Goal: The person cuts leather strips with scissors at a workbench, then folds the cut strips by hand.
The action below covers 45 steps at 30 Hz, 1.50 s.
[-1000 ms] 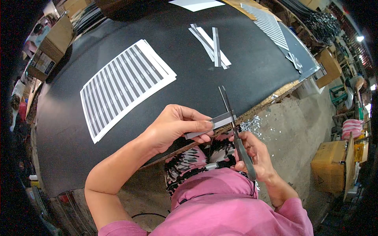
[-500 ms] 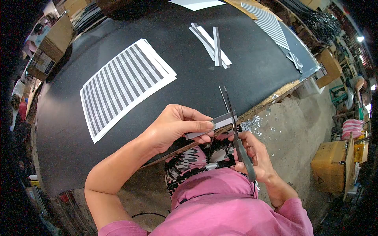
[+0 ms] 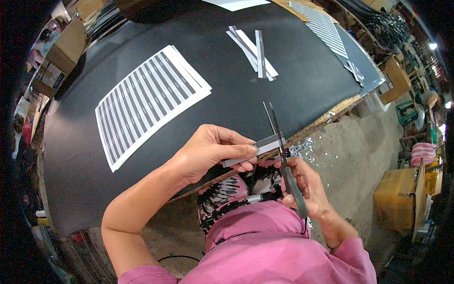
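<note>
The left hand (image 3: pixel 203 154) pinches a strip (image 3: pixel 268 145) between thumb and fingers, its short tail showing past the lower fingers. The strip, part dark grey and part white, is held up near the table's front edge, slanting up to the right. Its right end meets the scissors (image 3: pixel 291 183), where the blades cross it. The right hand (image 3: pixel 311 187) is closed around the scissors' handles, and the blades point away from the body — their tips slightly parted. On the black table (image 3: pixel 227 109), beyond the left hand, lies a small stack of sheets (image 3: pixel 152 106) printed with grey and white bars, the lower sheets peeping out along the right side. Farther back a few cut strips (image 3: pixel 257 54) lie crossed over one another. A white sheet (image 3: pixel 236 4) sits at the far edge, and another striped sheet (image 3: pixel 321 32) at the far right, with small strips (image 3: pixel 354 71) near its lower end. White scraps (image 3: pixel 308 149) are scattered on the floor (image 3: pixel 347 180) — just right of the table's edge. A carton (image 3: pixel 395 201) stands farther right.
</note>
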Each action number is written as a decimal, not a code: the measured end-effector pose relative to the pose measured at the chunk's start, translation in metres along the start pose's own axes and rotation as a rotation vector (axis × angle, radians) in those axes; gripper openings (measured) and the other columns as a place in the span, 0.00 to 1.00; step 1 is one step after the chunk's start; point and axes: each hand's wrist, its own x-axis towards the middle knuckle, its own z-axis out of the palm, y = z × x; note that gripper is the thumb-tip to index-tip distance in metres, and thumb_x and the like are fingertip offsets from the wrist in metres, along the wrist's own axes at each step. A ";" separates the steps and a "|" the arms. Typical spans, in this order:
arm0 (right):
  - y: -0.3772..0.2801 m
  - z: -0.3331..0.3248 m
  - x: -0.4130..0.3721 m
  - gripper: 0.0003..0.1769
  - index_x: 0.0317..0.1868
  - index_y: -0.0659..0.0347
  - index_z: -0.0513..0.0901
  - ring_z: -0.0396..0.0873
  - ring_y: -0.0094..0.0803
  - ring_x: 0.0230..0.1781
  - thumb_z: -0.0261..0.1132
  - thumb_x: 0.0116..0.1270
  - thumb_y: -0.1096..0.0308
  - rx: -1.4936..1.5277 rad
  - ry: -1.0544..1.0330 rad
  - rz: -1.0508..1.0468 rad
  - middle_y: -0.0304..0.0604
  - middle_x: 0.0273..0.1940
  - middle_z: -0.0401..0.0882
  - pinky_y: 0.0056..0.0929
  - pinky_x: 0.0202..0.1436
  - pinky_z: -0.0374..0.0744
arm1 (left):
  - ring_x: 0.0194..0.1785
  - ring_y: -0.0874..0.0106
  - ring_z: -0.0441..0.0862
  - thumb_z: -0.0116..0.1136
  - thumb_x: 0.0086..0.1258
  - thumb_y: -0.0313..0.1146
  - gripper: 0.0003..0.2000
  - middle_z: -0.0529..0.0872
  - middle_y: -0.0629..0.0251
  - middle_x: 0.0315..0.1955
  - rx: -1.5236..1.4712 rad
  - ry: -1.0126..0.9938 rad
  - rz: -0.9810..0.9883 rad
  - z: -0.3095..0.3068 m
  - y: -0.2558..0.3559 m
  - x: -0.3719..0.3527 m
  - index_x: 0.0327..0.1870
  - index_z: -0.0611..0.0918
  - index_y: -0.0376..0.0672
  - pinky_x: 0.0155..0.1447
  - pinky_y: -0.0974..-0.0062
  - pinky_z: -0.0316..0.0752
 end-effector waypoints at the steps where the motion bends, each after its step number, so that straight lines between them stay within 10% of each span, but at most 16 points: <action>1: 0.000 0.001 0.000 0.41 0.57 0.66 0.69 0.77 0.24 0.42 0.78 0.49 0.53 0.020 0.010 -0.005 0.43 0.43 0.78 0.26 0.45 0.76 | 0.32 0.74 0.85 0.67 0.63 0.27 0.11 0.87 0.56 0.30 -0.003 0.003 -0.002 0.000 0.000 0.000 0.42 0.84 0.29 0.37 0.80 0.80; 29: 0.020 0.009 -0.034 0.32 0.57 0.66 0.69 0.74 0.17 0.28 0.76 0.55 0.69 0.055 0.091 0.127 0.33 0.28 0.76 0.16 0.31 0.72 | 0.30 0.75 0.86 0.68 0.62 0.28 0.11 0.88 0.57 0.30 0.076 -0.138 -0.049 0.006 -0.004 -0.005 0.41 0.85 0.28 0.39 0.79 0.82; 45: -0.027 0.008 0.041 0.25 0.51 0.64 0.74 0.79 0.19 0.37 0.73 0.54 0.79 0.035 0.105 -0.265 0.38 0.35 0.82 0.19 0.40 0.77 | 0.31 0.79 0.84 0.66 0.63 0.27 0.09 0.88 0.63 0.30 0.519 -0.104 0.240 0.003 0.003 -0.008 0.40 0.86 0.32 0.37 0.82 0.79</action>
